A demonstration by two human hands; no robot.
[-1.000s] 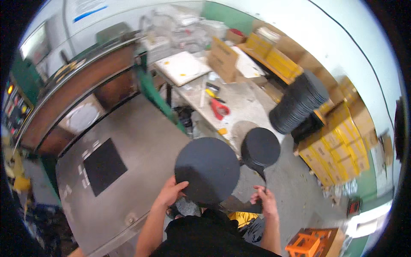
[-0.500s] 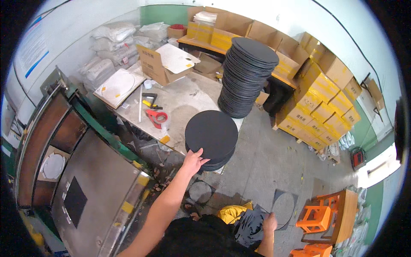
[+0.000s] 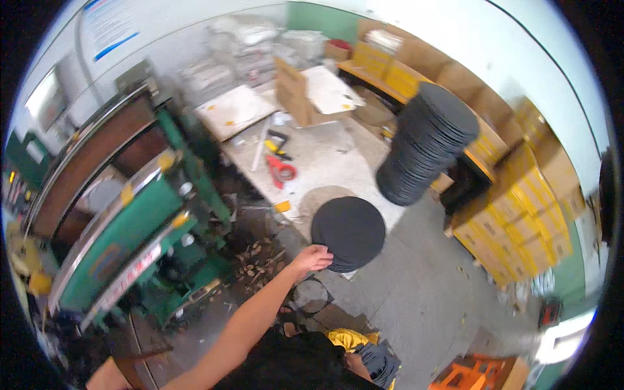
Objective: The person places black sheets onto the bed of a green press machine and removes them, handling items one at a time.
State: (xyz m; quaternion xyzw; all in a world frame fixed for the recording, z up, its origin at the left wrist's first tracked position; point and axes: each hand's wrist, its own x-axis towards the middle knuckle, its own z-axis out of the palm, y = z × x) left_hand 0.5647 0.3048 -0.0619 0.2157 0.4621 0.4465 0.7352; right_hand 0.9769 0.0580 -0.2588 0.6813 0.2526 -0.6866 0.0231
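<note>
My left hand (image 3: 313,259) reaches to the near left rim of a low stack of round black discs (image 3: 348,233), its fingers pinching the edge of the upper discs. This stack stands at the near corner of the worktable (image 3: 325,146). Low in the view, close to my body, is my right hand (image 3: 356,365); blur and my dark clothing hide most of its fingers, and what it holds does not show. Beside it lie crumpled dark sheets (image 3: 380,364) and yellow cloth (image 3: 353,339). A tall, leaning stack of black discs (image 3: 426,146) stands at the table's far right.
A green machine (image 3: 140,240) fills the left side. On the table lie a red tape dispenser (image 3: 281,171), a black-and-yellow tool (image 3: 277,144) and a white board (image 3: 235,112). Yellow-taped cartons (image 3: 520,214) are piled at right. Orange stools (image 3: 474,374) stand low right; scraps (image 3: 263,257) litter the floor.
The view has turned left. My right hand has drawn in toward my body, and the dark square sheet with a round hole is out of view. The machine's flat grey plate has given way to a green front.
</note>
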